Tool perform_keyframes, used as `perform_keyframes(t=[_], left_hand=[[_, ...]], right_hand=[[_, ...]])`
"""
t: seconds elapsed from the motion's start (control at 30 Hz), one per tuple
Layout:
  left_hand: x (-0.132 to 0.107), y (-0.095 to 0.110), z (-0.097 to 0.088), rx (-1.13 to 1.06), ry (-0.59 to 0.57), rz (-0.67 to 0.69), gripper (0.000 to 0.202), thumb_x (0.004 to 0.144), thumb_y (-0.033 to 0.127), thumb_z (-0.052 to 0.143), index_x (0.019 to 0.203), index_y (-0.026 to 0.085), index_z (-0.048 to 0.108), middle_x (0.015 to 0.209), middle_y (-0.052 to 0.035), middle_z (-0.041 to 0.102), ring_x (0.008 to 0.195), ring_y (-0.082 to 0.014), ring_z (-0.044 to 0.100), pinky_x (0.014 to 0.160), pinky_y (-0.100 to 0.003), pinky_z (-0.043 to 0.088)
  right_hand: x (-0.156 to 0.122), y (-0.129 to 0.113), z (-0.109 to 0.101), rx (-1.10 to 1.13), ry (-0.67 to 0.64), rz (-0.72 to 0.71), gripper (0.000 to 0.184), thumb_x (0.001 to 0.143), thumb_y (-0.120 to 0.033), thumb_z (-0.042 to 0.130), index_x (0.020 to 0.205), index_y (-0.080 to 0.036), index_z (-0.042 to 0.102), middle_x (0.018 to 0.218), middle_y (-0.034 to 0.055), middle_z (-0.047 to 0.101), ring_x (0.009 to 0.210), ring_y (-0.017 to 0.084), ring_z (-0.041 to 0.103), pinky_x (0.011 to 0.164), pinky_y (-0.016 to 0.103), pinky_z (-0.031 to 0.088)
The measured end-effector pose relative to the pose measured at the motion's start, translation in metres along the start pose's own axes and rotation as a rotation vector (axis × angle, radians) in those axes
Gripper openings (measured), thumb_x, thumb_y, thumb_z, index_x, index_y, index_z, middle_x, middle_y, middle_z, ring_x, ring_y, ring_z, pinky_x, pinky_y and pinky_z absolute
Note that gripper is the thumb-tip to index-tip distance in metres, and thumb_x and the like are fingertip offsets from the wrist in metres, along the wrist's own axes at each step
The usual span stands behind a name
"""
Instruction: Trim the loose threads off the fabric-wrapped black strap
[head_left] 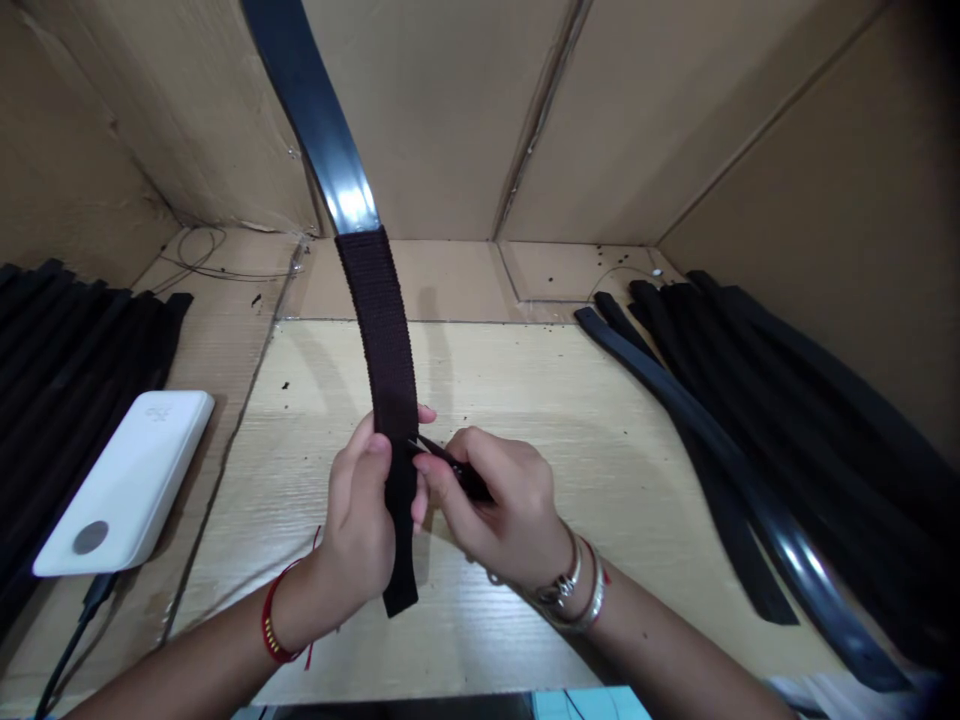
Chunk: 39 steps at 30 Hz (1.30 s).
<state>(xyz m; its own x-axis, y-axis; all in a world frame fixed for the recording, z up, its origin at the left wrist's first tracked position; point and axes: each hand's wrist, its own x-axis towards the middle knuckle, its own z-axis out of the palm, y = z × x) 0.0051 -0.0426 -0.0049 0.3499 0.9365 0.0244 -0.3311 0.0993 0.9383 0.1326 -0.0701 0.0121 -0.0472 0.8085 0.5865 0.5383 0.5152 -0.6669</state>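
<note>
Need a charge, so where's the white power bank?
In the head view, the white power bank lies left of the wooden board, beside the black straps.

Your power bank (124, 482) lies between the wooden board (525, 400) and the left strap pile (67, 400); the right strap pile (825, 420) lies opposite.

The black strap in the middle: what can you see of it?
This long flat strap has dark woven webbing below and a glossy smooth black length above, rising out of view. It stands upright, gripped in the left hand, its lower end hanging below. A small black-handled cutter in the right hand touches its edge.
</note>
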Motion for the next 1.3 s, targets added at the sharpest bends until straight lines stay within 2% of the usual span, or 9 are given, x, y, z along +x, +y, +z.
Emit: perform_keyframes(t=[0.23,0.3,0.37,0.47,0.67,0.73,0.9,1.07,1.3], left_hand=[[-0.009,-0.008,0.002,0.069,0.058,0.064,0.036,0.1,0.05,0.034,0.105,0.02,0.054,0.054,0.0043,0.05,0.043,-0.0104,0.045,0.044,-0.022,0.04],[-0.011,-0.009,0.002,0.11,0.065,0.102,0.034,0.1,0.048,0.036,0.104,0.02,0.054,0.057,0.0042,0.051,0.045,-0.0099,0.046,0.046,-0.022,0.042],[-0.01,-0.011,0.001,0.128,0.04,0.118,0.033,0.101,0.047,0.034,0.105,0.02,0.053,0.056,0.0043,0.051,0.046,-0.0101,0.046,0.046,-0.022,0.041],[-0.008,-0.012,0.0,0.128,0.009,0.102,0.034,0.101,0.047,0.032,0.107,0.02,0.052,0.052,0.005,0.049,0.045,-0.0104,0.045,0.045,-0.021,0.039],[-0.003,-0.002,0.001,0.118,0.025,0.001,0.038,0.099,0.052,0.034,0.103,0.019,0.053,0.049,0.0053,0.048,0.04,-0.0093,0.044,0.04,-0.019,0.038],[-0.001,0.003,0.001,0.129,0.052,-0.001,0.039,0.099,0.052,0.033,0.103,0.019,0.054,0.049,0.0055,0.049,0.039,-0.009,0.045,0.039,-0.018,0.038],[-0.001,0.007,-0.001,0.184,0.073,0.036,0.038,0.1,0.052,0.033,0.104,0.02,0.054,0.049,0.0057,0.049,0.038,-0.0091,0.046,0.038,-0.018,0.039],[-0.004,0.005,-0.002,0.238,0.046,0.082,0.033,0.101,0.048,0.031,0.106,0.024,0.054,0.052,0.006,0.051,0.041,-0.0087,0.048,0.04,-0.017,0.041],[-0.004,0.002,-0.004,0.276,0.061,0.093,0.033,0.102,0.047,0.03,0.108,0.025,0.053,0.052,0.0063,0.05,0.042,-0.0094,0.049,0.041,-0.02,0.041]], right_hand=[[-0.003,-0.006,0.002,0.39,-0.061,0.306,0.028,0.094,-0.019,0.058,0.071,-0.018,0.042,0.053,-0.0025,0.063,0.045,0.007,0.059,0.044,0.016,0.043],[-0.003,-0.006,0.002,0.336,-0.043,0.257,0.028,0.093,-0.018,0.059,0.07,-0.018,0.042,0.052,-0.0034,0.062,0.044,0.007,0.057,0.045,0.017,0.043],[-0.002,-0.005,0.0,0.178,-0.015,0.143,0.027,0.093,-0.016,0.059,0.071,-0.018,0.044,0.051,-0.0044,0.061,0.046,0.007,0.056,0.049,0.019,0.044],[0.0,-0.005,-0.003,0.031,-0.011,0.04,0.025,0.093,-0.013,0.059,0.072,-0.018,0.045,0.053,-0.0054,0.061,0.049,0.007,0.056,0.054,0.02,0.045],[0.003,-0.01,-0.003,0.315,-0.063,0.273,0.025,0.092,-0.012,0.06,0.072,-0.017,0.045,0.058,-0.0043,0.066,0.049,0.005,0.061,0.046,0.014,0.044],[0.003,-0.01,-0.002,0.353,-0.075,0.307,0.026,0.092,-0.014,0.06,0.071,-0.016,0.045,0.061,-0.0034,0.067,0.05,0.005,0.062,0.045,0.014,0.043],[0.003,-0.008,-0.002,0.385,-0.077,0.275,0.024,0.088,-0.01,0.064,0.071,-0.015,0.048,0.064,-0.0017,0.068,0.055,0.006,0.065,0.051,0.013,0.047],[0.001,-0.008,-0.001,0.408,-0.048,0.302,0.025,0.086,-0.01,0.067,0.071,-0.015,0.048,0.061,-0.0018,0.066,0.052,0.006,0.062,0.044,0.013,0.042],[0.001,-0.009,-0.002,0.414,-0.05,0.302,0.023,0.084,-0.008,0.067,0.07,-0.014,0.05,0.062,-0.0008,0.067,0.053,0.006,0.062,0.048,0.011,0.044]])
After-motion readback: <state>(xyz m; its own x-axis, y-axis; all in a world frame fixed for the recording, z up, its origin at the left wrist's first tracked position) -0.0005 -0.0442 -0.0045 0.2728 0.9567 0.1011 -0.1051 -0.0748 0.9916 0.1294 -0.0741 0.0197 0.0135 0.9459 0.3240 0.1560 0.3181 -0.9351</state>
